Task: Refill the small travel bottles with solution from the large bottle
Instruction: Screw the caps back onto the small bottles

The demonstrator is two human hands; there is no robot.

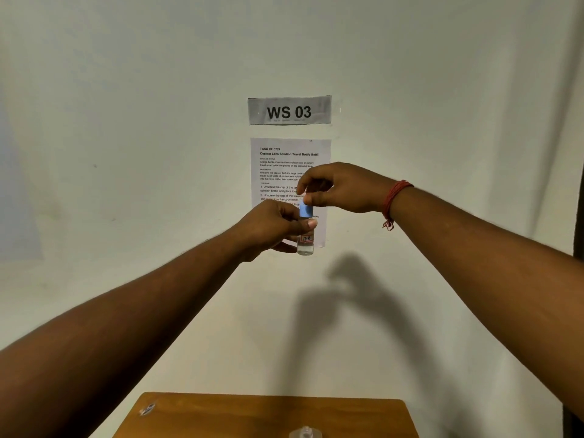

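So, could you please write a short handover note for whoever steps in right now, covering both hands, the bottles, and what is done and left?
Left hand: grips the small travel bottle around its upper body, held upright in the air in front of the wall sheet.
Right hand: fingertips pinch the blue cap from above; the cap sits on the bottle.
Bottle: clear, marked 78; its fill level is hard to read.
Table: a clear item shows only at the bottom edge; I cannot tell what it is. The large bottle is not in view.
Done: unclear whether the cap is going on or off.
Left: confirm that, then continue the refills.
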